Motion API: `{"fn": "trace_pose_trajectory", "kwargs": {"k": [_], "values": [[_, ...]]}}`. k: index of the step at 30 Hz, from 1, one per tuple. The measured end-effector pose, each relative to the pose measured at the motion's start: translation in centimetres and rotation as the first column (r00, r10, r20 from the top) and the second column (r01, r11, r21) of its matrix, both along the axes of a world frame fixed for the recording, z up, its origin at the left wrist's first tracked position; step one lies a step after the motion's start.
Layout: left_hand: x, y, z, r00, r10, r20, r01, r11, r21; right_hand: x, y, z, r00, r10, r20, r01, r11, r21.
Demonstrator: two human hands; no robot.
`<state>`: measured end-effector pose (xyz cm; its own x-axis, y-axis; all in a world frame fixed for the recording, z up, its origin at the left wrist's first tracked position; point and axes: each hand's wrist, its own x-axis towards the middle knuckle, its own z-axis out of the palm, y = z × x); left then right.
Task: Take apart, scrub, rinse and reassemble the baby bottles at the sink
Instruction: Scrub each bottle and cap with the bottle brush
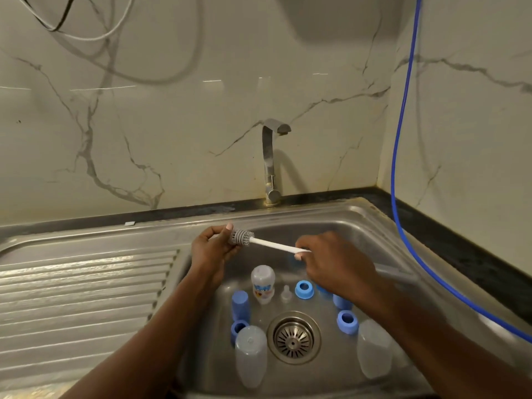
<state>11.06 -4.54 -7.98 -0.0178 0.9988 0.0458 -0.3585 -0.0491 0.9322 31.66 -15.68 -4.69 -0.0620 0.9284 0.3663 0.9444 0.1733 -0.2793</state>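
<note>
Over the steel sink [374, 226] I hold a bottle brush [275, 245]. My right hand [331, 260] grips its white handle. My left hand [211, 249] pinches the far end of its grey bristle head [243, 237]; whether a small part sits between those fingers I cannot tell. In the basin below, a printed bottle [262, 283] stands upside down. Two clear bottles [250, 355] [374, 348] lie on either side of the drain [293, 336]. Around them are a blue cap [240, 306], blue rings [304, 289] [347, 321] and a clear nipple [285, 293].
A chrome tap [270, 162] stands behind the basin with no water running. The ribbed drainboard [86, 283] stretches to the left. A blue hose [403, 168] hangs down the right wall and crosses the dark counter [460, 254].
</note>
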Motion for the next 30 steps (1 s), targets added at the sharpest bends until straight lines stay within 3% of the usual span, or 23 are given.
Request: {"fn": "trace_pose_trajectory", "kwargs": {"k": [1,2,4,5,6,8,10,12,13,15,16,17,18,19,20,21,22,23,24,26,27,29,30], "values": [[-0.3,0.2,0.2,0.999,-0.014,0.039,0.015,1.000,-0.004,-0.5,0.2,-0.2,0.997,0.036,-0.062,-0.040,0.997,-0.059],[-0.6,0.4,0.5,0.994,-0.050,0.096,0.050,0.999,0.004,-0.7,0.2,-0.2,0.965,0.046,-0.260,-0.093,0.981,-0.173],[-1.3,0.4,1.3,0.965,-0.158,0.208,0.152,0.987,0.042,-0.6,0.0,0.4,0.681,-0.092,-0.727,-0.306,0.866,-0.396],[-1.4,0.4,1.4,0.956,-0.183,0.228,0.175,0.983,0.053,-0.5,-0.2,0.6,0.569,-0.157,-0.807,-0.393,0.810,-0.435],[-1.3,0.3,1.4,0.961,-0.173,0.214,0.166,0.985,0.050,-0.5,-0.3,0.5,0.561,-0.165,-0.811,-0.409,0.797,-0.445],[-0.5,0.2,1.0,0.989,-0.066,0.129,0.063,0.998,0.026,-1.2,-0.6,0.0,0.717,-0.091,-0.691,-0.284,0.868,-0.408],[0.0,0.2,0.6,0.997,0.043,0.062,-0.045,0.999,0.021,-1.9,-0.5,-0.6,0.943,-0.001,-0.334,-0.084,0.967,-0.239],[-0.4,0.4,0.3,0.994,0.088,0.057,-0.089,0.996,0.010,-2.2,-0.2,-0.7,0.998,-0.059,0.037,0.060,0.997,-0.044],[-0.7,0.5,0.3,0.995,0.082,0.061,-0.082,0.997,0.001,-2.1,-0.1,-0.9,0.988,-0.093,0.125,0.089,0.995,0.037],[-0.9,0.6,0.4,0.996,0.042,0.083,-0.042,0.999,-0.004,-2.3,0.0,-1.2,0.982,-0.091,0.164,0.076,0.992,0.100],[-1.0,0.7,0.7,0.993,0.014,0.116,-0.014,1.000,0.002,-2.7,0.0,-1.3,0.993,-0.052,0.102,0.045,0.997,0.069],[-1.1,0.9,0.9,0.988,-0.027,0.154,0.024,0.999,0.024,-2.9,0.0,-1.4,0.998,-0.011,-0.055,0.011,1.000,-0.008],[-1.2,0.9,1.2,0.977,-0.083,0.198,0.073,0.996,0.058,-2.8,0.1,-1.1,0.948,0.006,-0.319,-0.055,0.988,-0.142],[-1.6,1.0,1.6,0.960,-0.144,0.242,0.125,0.988,0.093,-2.5,0.3,-0.6,0.791,-0.048,-0.610,-0.172,0.939,-0.297],[-2.0,1.0,1.9,0.939,-0.200,0.278,0.175,0.978,0.113,-2.0,0.3,0.0,0.597,-0.154,-0.787,-0.321,0.854,-0.410],[-2.3,0.9,2.0,0.922,-0.240,0.305,0.214,0.970,0.116,-1.6,0.2,0.5,0.453,-0.248,-0.856,-0.435,0.777,-0.455],[-2.3,0.8,1.9,0.916,-0.258,0.306,0.236,0.966,0.110,-1.2,0.0,0.8,0.396,-0.290,-0.871,-0.484,0.740,-0.466],[-2.0,0.7,1.7,0.928,-0.245,0.281,0.227,0.969,0.095,-1.3,-0.2,0.8,0.410,-0.289,-0.865,-0.476,0.741,-0.473],[-1.6,0.6,1.4,0.951,-0.199,0.236,0.187,0.980,0.074,-1.6,-0.4,0.5,0.503,-0.241,-0.830,-0.410,0.779,-0.475],[-0.9,0.5,0.8,0.986,-0.073,0.151,0.067,0.997,0.044,-2.4,-0.7,0.0,0.790,-0.104,-0.604,-0.164,0.914,-0.371],[-0.7,0.6,0.6,0.991,-0.021,0.135,0.016,0.999,0.034,-2.5,-0.7,-0.2,0.913,-0.053,-0.404,-0.053,0.967,-0.248],[-0.8,0.6,0.3,0.993,0.053,0.107,-0.054,0.999,0.007,-2.6,-0.5,-0.4,0.997,-0.073,-0.026,0.073,0.997,-0.021],[-1.0,0.8,0.2,0.994,0.067,0.091,-0.067,0.998,-0.003,-2.6,-0.4,-0.5,0.995,-0.085,0.052,0.082,0.995,0.055]]}}
